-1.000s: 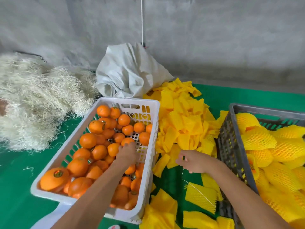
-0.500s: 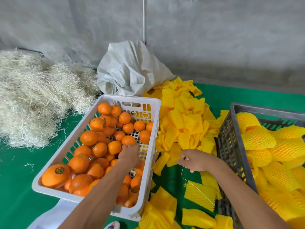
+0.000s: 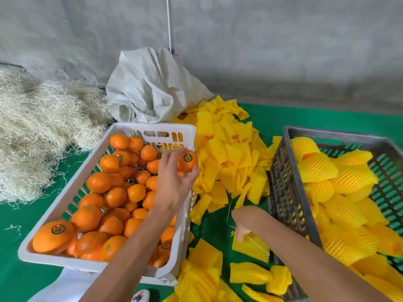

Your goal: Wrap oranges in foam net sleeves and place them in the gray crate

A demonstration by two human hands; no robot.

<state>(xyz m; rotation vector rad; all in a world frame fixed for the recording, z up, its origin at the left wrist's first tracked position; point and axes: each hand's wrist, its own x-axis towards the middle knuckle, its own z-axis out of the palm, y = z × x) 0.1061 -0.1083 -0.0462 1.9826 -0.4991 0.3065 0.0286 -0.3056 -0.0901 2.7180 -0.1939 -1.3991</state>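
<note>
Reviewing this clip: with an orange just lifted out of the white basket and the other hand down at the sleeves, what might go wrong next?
1. The left hand holds the orange only with its fingertips above the white basket rim; it may slip.
2. A thin white string runs by the right hand over the foam sleeve; it might snag.
3. The gray crate looks heaped; wrapped fruit may roll off.

Green table carries white basket; gray crate; loose sleeves; straw; sack.
</note>
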